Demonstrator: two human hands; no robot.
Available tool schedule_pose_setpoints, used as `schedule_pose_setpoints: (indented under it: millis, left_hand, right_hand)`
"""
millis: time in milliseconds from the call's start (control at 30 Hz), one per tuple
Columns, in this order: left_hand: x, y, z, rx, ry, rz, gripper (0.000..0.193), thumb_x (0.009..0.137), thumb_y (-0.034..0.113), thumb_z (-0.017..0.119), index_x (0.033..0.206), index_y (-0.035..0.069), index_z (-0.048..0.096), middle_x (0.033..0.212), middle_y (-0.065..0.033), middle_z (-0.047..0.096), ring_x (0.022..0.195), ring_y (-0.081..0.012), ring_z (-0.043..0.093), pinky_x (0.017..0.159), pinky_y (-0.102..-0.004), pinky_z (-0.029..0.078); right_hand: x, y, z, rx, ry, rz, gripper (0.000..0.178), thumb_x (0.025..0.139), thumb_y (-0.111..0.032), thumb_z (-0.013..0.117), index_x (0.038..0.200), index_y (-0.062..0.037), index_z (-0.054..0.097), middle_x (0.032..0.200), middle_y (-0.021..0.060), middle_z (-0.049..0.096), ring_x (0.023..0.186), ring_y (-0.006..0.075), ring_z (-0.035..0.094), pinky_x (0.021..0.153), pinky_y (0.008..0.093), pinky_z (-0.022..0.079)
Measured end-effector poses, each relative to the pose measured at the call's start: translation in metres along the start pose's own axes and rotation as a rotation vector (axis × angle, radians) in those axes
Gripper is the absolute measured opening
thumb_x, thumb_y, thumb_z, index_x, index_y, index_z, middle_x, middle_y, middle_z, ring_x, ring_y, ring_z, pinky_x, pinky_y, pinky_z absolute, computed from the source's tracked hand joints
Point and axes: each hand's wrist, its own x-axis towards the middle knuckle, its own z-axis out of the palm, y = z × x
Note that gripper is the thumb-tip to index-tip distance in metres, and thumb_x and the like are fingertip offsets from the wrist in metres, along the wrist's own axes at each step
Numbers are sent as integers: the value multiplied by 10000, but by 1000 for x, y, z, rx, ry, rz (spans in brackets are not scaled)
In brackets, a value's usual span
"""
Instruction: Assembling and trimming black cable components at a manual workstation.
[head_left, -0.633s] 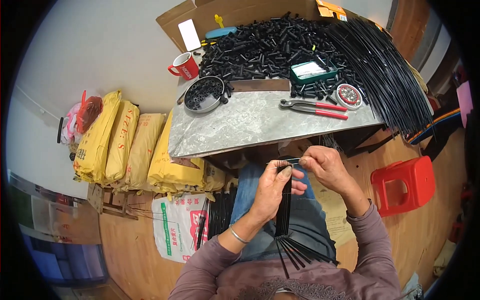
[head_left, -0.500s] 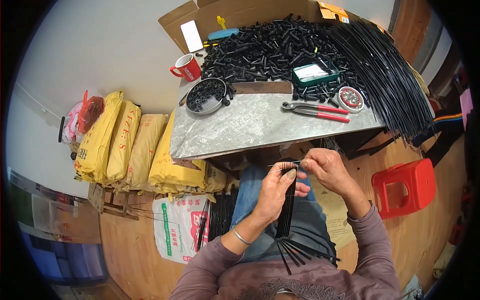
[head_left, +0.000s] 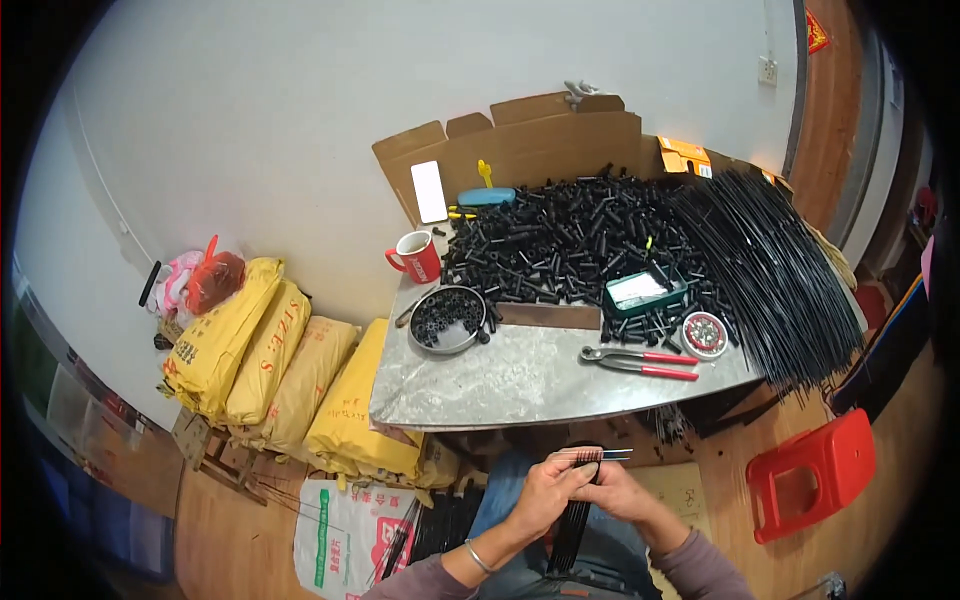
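Note:
My left hand (head_left: 545,495) is closed around the upper end of a bundle of thin black rods (head_left: 568,535), which hangs down over my lap. My right hand (head_left: 622,492) meets it from the other side, fingers also closed on the bundle near its top. Two thin straight pieces, like wires (head_left: 618,453), stick out to the right above my right hand. My fingers cover most of the bundle's top end, and its lower end runs down over my clothes.
Ahead stands a metal-topped table (head_left: 480,390). It carries a heap of black tubular parts (head_left: 570,240), a round tin (head_left: 450,345), red-handled pincers (head_left: 640,362), a red mug (head_left: 417,262) and long black rods (head_left: 770,280). Yellow sacks (head_left: 345,410) are at left, a red stool (head_left: 812,480) at right.
The view has tilted up, so the table and my hands sit lower in it. My right hand has come in from beside the rod tips to close on the bundle against my left hand.

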Motion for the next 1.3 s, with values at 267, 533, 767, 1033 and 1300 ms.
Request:
schedule_pose_setpoints:
  millis: [267, 533, 767, 1033, 1300]
  left_hand:
    - [85, 55, -56, 255, -275, -271, 519, 940, 279, 572, 1378, 53, 410, 1034, -49, 581, 782, -89, 572, 602, -219, 486]
    - [340, 130, -137, 1273, 462, 527, 257, 778, 147, 639, 1031, 132, 674, 992, -148, 654, 937, -345, 630, 804, -427, 513]
    - [391, 128, -146, 1697, 450, 716, 128, 744, 91, 591, 857, 61, 642, 921, -149, 550, 909, -333, 558, 737, -456, 497]
    - [337, 124, -77, 1537, -51, 497, 243, 773, 144, 585, 1002, 73, 627, 1012, -160, 590, 976, -354, 582, 795, -456, 487]
    - [312, 134, -107, 1617, 114, 604, 216, 671, 20, 701, 877, 13, 633, 934, -177, 577, 861, -388, 591, 710, -453, 480]
  right_hand:
    - [1, 2, 11, 640, 242, 188, 316, 951, -71, 503, 1207, 113, 480, 1141, 279, 582, 1009, 378, 629, 903, 487, 530]
    - [18, 11, -10, 640, 342, 232, 312, 918, -70, 552, 1179, 94, 498, 1059, 306, 607, 992, 457, 619, 900, 563, 505]
    - [37, 0, -25, 596, 352, 329, 318, 948, -89, 504, 1200, 104, 476, 1028, 294, 619, 979, 446, 628, 895, 548, 507]
    - [34, 5, -28, 603, 322, 323, 306, 958, -69, 468, 1210, 104, 465, 1006, 268, 633, 983, 401, 639, 887, 481, 529]
    - [30, 8, -12, 506, 248, 52, 242, 947, -159, 556, 1105, 22, 524, 879, 166, 671, 780, 219, 685, 640, 311, 575]
